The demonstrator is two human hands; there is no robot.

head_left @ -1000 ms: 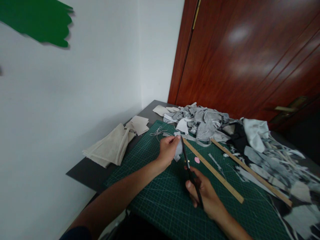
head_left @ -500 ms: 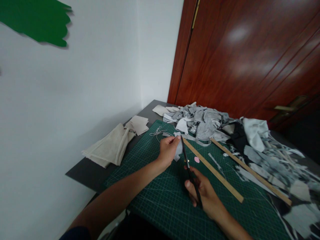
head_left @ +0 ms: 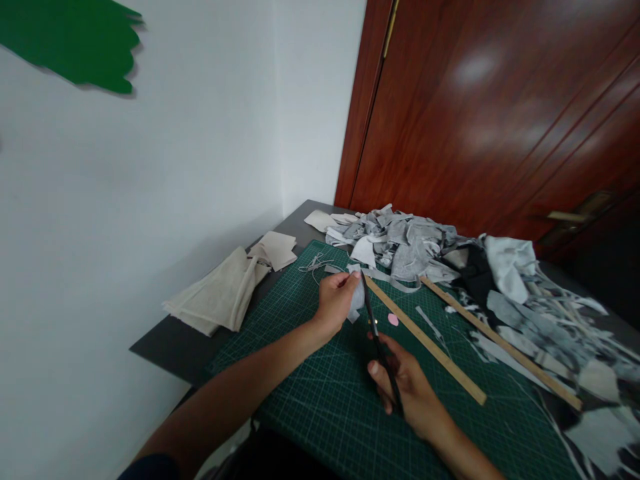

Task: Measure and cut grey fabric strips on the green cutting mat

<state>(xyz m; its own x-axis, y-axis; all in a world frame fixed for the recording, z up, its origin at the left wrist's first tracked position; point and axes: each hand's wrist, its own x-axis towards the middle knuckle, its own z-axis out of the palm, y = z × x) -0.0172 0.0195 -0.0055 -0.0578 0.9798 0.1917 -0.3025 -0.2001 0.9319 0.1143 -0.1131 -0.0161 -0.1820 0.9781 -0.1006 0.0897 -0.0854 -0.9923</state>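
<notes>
Between the thumb and fingers of my left hand (head_left: 336, 301) is a small piece of grey fabric (head_left: 359, 297), held above the mat. My right hand (head_left: 400, 373) is wrapped round the handles of black scissors (head_left: 373, 313). The blades point away from me, and their tips are at the fabric's edge beside my left fingertips. Whether the blades are apart is too small to tell. Under both hands lies a green cutting mat (head_left: 305, 393) with a grid. A pink oval piece (head_left: 393, 320) rests on it, right of the scissors.
One wooden ruler (head_left: 425, 340) lies right of the scissors, another wooden strip (head_left: 500, 342) farther right. Grey and white fabric scraps (head_left: 410, 243) are heaped at the back and right. Folded beige cloth (head_left: 220, 290) lies left, near the wall. Thin cord (head_left: 316, 262) lies behind my left hand.
</notes>
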